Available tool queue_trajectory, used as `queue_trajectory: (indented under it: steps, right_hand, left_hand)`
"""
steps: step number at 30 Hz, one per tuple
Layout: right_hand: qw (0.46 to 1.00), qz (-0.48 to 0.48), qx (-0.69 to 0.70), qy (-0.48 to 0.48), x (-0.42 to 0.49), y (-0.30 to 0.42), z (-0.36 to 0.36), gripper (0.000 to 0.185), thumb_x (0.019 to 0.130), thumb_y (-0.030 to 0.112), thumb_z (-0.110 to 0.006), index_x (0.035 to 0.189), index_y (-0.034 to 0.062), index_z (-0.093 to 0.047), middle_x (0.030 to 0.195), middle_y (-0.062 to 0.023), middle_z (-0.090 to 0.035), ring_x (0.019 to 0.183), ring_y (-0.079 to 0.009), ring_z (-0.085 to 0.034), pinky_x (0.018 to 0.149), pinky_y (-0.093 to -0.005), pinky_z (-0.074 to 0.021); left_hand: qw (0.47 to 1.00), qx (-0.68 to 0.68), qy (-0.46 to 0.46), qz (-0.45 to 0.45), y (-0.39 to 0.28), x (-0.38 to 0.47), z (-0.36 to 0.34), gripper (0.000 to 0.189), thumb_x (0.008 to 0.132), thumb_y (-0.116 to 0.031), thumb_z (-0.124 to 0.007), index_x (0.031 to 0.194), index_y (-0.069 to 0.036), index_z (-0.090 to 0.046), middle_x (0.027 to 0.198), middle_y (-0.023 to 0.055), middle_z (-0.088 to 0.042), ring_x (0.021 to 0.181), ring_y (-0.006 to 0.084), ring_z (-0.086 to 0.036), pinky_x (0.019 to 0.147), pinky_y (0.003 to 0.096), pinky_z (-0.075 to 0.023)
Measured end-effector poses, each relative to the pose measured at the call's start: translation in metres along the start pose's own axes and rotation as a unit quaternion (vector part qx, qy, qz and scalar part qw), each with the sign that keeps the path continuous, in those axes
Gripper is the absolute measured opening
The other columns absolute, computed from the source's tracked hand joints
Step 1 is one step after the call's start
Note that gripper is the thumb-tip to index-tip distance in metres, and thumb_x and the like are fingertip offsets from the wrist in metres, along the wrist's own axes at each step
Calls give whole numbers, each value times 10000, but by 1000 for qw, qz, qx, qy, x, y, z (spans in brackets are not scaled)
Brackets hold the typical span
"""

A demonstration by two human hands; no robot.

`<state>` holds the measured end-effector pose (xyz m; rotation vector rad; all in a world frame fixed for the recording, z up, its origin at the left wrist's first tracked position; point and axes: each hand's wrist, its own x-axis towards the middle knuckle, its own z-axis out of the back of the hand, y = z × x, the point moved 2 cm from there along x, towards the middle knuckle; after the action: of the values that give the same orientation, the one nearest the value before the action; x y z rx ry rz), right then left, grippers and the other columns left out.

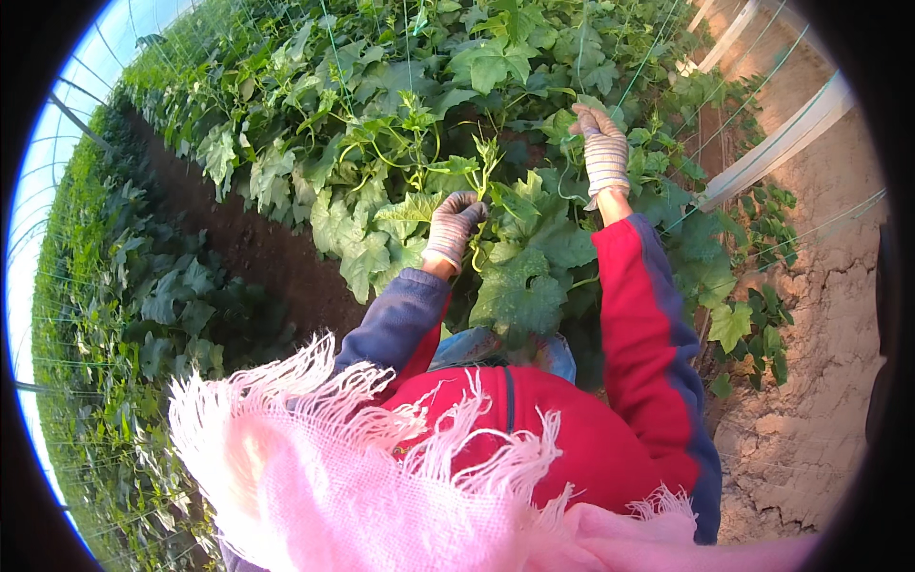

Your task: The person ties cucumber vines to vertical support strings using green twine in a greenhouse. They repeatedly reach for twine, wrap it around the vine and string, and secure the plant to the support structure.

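Note:
My left hand (456, 218), in a striped knit glove, has thumb and fingers closed on the stem of a climbing vine near its growing tip (488, 159). Broad lobed leaves (522, 289) hang just below and to the right of it. Higher and to the right, my right hand (602, 143), in a matching glove, is raised with its fingers bent beside a green twine (645, 61). A thin, pale green strand hangs near that wrist; whether the fingers hold it or the twine cannot be told.
Dense rows of vines (271, 93) with upright twines stand ahead and at the left (107, 286), a dark soil path (236, 236) between them. At the right are a slanting whitish post (775, 143), strung twines and a cracked earth wall or bank (822, 322). A pink fringed scarf (343, 472) covers the lower view.

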<state>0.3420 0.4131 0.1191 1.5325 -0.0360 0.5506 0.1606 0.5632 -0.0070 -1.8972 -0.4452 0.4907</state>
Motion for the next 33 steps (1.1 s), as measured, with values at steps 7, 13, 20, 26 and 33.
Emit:
queue_trajectory:
  steps: [7,13,20,26,33]
  right_hand:
    - [906,-199,-50,369,-24,2,-34,246,804,177,-679,1024,69,-672,924,9,-659,894,-88,-557,804,-234,-424]
    - [842,-262,273,384,-68,-27,-58,464,833,161,-651,1259,56,-501,1198,-38,-562,1057,-158,-557,913,-305,-448]
    - [908,-141,133,371,-62,-54,-53,244,842,159,-653,1056,48,-622,949,-5,-633,867,-91,-570,809,-235,-459]
    - [921,-73,-46,380,-64,-32,-48,199,799,91,-668,988,34,-641,901,-13,-652,837,-93,-575,786,-262,-457]
    - [958,-35,-108,264,-75,-45,-39,207,779,138,-692,963,48,-657,853,-58,-671,766,-97,-587,717,-252,-467]
  left_hand:
    - [998,-48,29,11,-9,0,-7,86,798,-104,-660,821,-95,-577,700,4,-603,548,72,-486,485,206,-380]
    - [981,-153,92,81,-24,-1,-9,96,790,-59,-658,848,-54,-582,748,24,-617,632,117,-575,598,225,-478]
    - [983,-114,112,87,-24,-3,-7,100,772,-44,-663,835,-43,-586,741,28,-616,623,117,-570,581,224,-468]
    - [985,-127,88,82,-12,-4,-9,155,752,-33,-652,893,-44,-589,766,42,-618,638,134,-567,542,233,-425]
    - [986,-126,73,81,-18,-5,-20,64,778,-40,-627,830,-53,-592,694,25,-603,513,102,-487,467,228,-385]
